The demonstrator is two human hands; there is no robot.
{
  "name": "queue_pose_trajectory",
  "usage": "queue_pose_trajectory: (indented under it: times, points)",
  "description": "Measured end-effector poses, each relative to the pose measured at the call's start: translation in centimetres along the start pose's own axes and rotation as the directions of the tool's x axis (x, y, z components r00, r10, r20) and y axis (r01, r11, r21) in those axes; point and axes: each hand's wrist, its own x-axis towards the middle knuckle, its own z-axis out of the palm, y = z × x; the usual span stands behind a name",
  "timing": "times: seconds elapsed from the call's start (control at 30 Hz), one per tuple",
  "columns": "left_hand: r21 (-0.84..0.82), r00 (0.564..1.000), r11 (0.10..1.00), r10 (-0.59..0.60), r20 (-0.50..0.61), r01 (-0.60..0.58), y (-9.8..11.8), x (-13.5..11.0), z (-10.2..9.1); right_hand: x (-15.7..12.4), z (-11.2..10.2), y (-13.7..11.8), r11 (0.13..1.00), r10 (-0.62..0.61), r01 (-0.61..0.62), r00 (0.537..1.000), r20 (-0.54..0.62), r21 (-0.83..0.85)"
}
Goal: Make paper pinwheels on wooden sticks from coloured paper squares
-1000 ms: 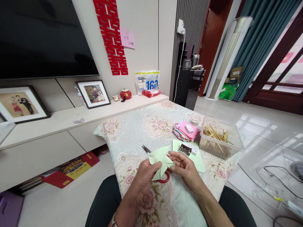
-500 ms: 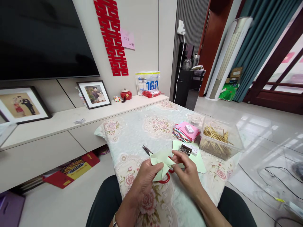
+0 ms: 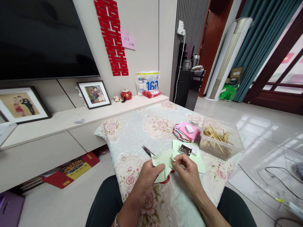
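Both my hands hold a folded piece of pale green paper (image 3: 162,160) above the floral tablecloth (image 3: 142,132). My left hand (image 3: 148,178) grips its lower left part, thumb on top. My right hand (image 3: 187,171) pinches its right corner between thumb and fingers. Red-handled scissors (image 3: 148,150) lie under the paper, blades pointing away to the left, a bit of red handle showing below it. A flat pale green sheet (image 3: 197,157) lies just right of my hands, with a small box of metal pins (image 3: 186,149) on it.
A stack of coloured paper squares (image 3: 186,130) and a clear plastic box of wooden sticks (image 3: 219,140) stand at the table's right. A low cabinet with framed photos (image 3: 94,94) runs along the wall under a large TV (image 3: 44,37). Cables lie on the floor at the right.
The folded green paper has been turned and lifted slightly, now covering more of the scissors' red handle. My right fingers have closed in on the paper's right corner.
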Motion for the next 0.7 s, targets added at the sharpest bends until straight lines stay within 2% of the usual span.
queue_pose_trajectory:
  times: [0.2,0.33,0.4,0.5,0.6,0.7]
  points:
    - [-0.020,0.999,0.999,0.034,0.002,-0.033,-0.4,0.4,-0.4,0.3,0.0,0.7,0.943,0.149,-0.159,0.987,0.055,0.293]
    - [-0.079,0.997,0.994,0.077,-0.017,-0.078,-0.4,0.6,-0.6,0.2,0.0,1.0,0.940,0.144,-0.132,0.989,-0.016,0.316]
    - [-0.100,0.995,0.991,0.085,-0.043,-0.089,-0.3,0.5,-0.5,0.1,-0.2,0.8,0.966,0.080,-0.053,0.992,-0.096,0.254]
    - [-0.136,0.996,0.987,0.078,-0.042,-0.083,0.0,0.3,-0.4,-0.2,-0.4,0.2,0.986,-0.117,0.135,0.980,-0.162,0.100]
    - [-0.159,0.996,0.984,0.077,-0.046,-0.084,0.3,0.3,-0.6,-0.1,-0.5,-0.2,0.951,-0.310,0.309,0.950,-0.050,-0.027]
    - [-0.150,0.996,0.985,0.075,-0.039,-0.080,0.3,0.3,-0.9,0.0,-0.4,-0.3,0.912,-0.395,0.403,0.912,0.107,-0.074]
